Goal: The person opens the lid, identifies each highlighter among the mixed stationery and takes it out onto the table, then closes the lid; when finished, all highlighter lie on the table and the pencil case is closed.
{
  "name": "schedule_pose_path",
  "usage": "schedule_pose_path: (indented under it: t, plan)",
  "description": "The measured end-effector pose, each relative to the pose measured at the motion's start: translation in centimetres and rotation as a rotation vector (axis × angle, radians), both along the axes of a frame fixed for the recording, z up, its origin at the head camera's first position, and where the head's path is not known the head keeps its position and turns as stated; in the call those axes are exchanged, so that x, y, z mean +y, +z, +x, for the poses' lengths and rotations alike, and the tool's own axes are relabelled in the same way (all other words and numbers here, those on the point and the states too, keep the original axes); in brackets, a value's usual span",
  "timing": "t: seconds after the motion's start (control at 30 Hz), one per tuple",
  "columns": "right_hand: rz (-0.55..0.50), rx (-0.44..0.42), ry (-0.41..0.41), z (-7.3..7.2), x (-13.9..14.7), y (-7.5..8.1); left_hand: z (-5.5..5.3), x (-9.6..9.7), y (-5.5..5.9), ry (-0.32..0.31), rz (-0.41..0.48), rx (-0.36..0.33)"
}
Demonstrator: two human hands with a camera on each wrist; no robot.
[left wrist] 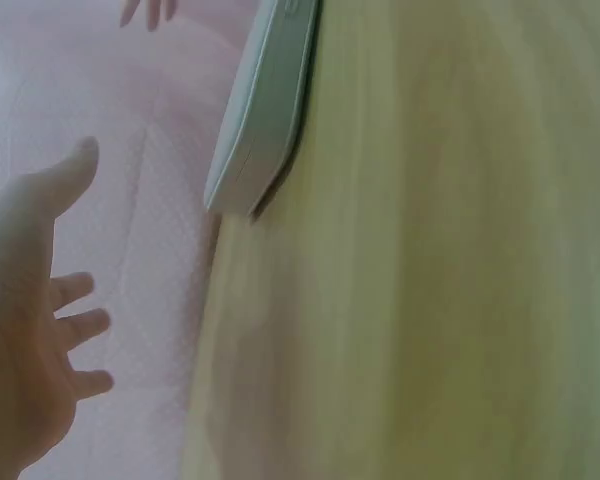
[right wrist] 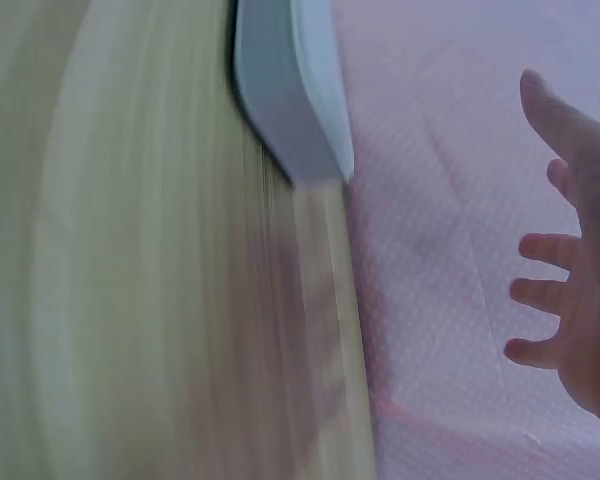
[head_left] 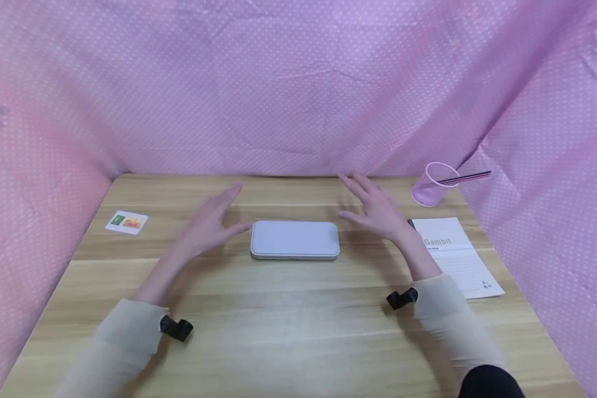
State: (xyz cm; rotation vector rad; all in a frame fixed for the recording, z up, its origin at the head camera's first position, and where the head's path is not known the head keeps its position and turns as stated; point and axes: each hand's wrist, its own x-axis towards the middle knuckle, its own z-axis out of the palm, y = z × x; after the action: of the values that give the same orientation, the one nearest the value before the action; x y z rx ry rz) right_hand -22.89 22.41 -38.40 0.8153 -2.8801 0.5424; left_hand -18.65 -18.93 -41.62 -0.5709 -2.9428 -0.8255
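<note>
A closed pale grey-white case, flat with rounded corners, lies on the wooden table. To its left hovers my left hand, fingers extended and thumb pointing at the case's side. My right hand is raised at the other side with its fingers spread. Neither hand holds anything. The left wrist view shows the case's edge beyond my left thumb, with a gap between them. Likewise, the right wrist view has the case apart from my right hand.
A small card with green and orange pictures lies at the left. At the right, a notepad marked "Gambit" rests partly behind my right forearm. A pink cup with thin sticks stands near the back right corner. Pink dotted cloth surrounds the table.
</note>
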Motion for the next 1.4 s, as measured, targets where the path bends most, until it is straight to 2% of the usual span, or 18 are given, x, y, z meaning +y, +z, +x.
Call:
schedule_pose_path:
  t: [0.1, 0.2, 0.37, 0.43, 0.57, 0.77, 1.13, 1.4]
  plan:
    - [-0.067, -0.053, 0.013, 0.5, -1.1, -0.5, 0.3, 1.0, -0.9, 0.019, 0.065, -0.067]
    - [-0.115, -0.104, 0.061, 1.0, -2.2, -1.2, 0.5, 2.0, -1.5, 0.016, 0.092, -0.127]
    - [-0.075, -0.118, 0.153, 2.0, -4.2, -2.3, 1.1, 3.2, -2.4, -0.009, 0.054, -0.258]
    - [-0.038, -0.123, 0.181, 2.4, -4.9, -2.7, 1.3, 3.5, -2.7, -0.011, 0.049, -0.287]
    - [0.031, -0.172, 0.217, 3.1, -5.9, -3.4, 1.6, 4.1, -3.2, -0.034, 0.071, -0.268]
    - [0.124, -0.246, 0.233, 3.8, -6.6, -4.2, 1.5, 4.7, -3.7, -0.043, 0.028, -0.220]
    - [0.168, -0.199, 0.267, 3.9, -7.0, -4.5, 1.5, 4.9, -3.4, -0.018, -0.029, -0.185]
    - [0.182, -0.214, 0.276, 3.6, -7.2, -4.5, 1.9, 4.8, -3.5, -0.010, -0.027, -0.138]
